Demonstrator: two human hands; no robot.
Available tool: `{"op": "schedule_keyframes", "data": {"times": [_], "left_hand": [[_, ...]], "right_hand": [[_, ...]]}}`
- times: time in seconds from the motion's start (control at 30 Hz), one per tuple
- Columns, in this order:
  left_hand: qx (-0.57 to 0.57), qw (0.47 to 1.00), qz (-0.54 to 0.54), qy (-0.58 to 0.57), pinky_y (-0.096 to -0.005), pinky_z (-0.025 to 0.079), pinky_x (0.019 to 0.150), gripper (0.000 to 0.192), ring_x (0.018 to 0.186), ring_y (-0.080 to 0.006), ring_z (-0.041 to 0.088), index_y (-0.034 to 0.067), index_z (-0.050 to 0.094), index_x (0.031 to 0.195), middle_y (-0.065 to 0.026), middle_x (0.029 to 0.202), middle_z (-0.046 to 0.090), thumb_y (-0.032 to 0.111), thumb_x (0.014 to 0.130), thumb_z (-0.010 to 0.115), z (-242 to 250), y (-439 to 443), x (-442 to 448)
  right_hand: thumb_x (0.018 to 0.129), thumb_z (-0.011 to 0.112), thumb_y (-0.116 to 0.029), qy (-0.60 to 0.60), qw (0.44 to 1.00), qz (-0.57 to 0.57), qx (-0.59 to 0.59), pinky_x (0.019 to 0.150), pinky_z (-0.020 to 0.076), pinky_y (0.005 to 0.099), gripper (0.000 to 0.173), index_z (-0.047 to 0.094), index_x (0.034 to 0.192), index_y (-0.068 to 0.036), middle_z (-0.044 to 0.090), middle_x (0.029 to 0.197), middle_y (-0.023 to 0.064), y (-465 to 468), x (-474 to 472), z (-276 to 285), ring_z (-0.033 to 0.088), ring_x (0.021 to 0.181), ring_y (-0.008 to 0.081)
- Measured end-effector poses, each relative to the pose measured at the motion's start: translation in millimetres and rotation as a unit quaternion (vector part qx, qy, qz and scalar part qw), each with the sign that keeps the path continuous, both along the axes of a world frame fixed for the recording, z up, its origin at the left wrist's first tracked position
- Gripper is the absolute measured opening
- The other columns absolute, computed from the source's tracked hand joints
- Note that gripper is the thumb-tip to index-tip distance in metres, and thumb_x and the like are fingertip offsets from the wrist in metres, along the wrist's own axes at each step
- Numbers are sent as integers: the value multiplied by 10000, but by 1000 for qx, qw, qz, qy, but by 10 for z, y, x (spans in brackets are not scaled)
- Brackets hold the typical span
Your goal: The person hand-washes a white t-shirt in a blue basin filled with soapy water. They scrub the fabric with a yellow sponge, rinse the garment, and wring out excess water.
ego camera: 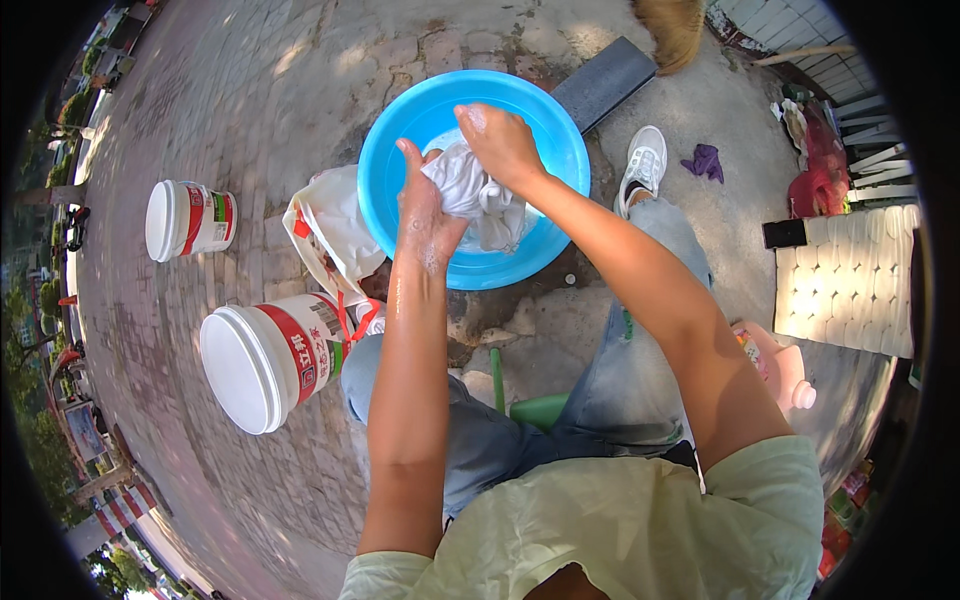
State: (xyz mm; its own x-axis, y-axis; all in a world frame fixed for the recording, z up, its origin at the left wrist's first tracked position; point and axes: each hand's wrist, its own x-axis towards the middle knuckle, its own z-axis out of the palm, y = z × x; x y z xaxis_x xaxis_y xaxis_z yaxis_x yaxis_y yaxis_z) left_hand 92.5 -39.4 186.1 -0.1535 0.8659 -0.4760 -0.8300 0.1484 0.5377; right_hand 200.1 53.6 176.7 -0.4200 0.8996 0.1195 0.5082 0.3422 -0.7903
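A wet white cloth is bunched over the blue plastic basin on the ground between my feet. My left hand supports the cloth from the left, palm up with the thumb raised, and suds cling to the wrist. From the right, my right hand grips the cloth with curled fingers, foam on its knuckles. The lower part of the cloth hangs into sudsy water. Some of my left fingers are hidden behind the fabric.
Left of the basin stand a white plastic bag, a large lidded bucket and a smaller bucket. A dark slab lies at the basin's upper right. Rightward are a purple cloth, a pink jug and a quilted pad with a phone.
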Motion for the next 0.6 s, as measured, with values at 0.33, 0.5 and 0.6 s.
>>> {"op": "schedule_keyframes", "data": {"times": [0.33,0.5,0.6], "left_hand": [[-48,988,31,146,-390,489,895,470,1034,-216,606,15,566,1145,-124,1097,630,450,968,546,-60,-163,-372],[55,996,36,67,-318,457,602,346,666,-107,528,151,537,807,13,685,517,463,948,585,-515,-107,-349],[-61,997,46,28,-305,386,556,341,621,-125,474,169,499,781,13,659,460,449,959,575,14,53,229]], "right_hand": [[917,661,-330,211,950,122,-197,691,539,294,295,631,811,-56,625,771,33,-316,132,445,649,761,139],[860,703,-235,122,963,99,218,677,562,331,244,609,716,-62,586,698,64,-1013,-167,367,631,669,258],[854,699,-211,40,981,16,191,654,558,339,184,643,739,-78,600,709,50,-518,-113,210,639,672,252]]}}
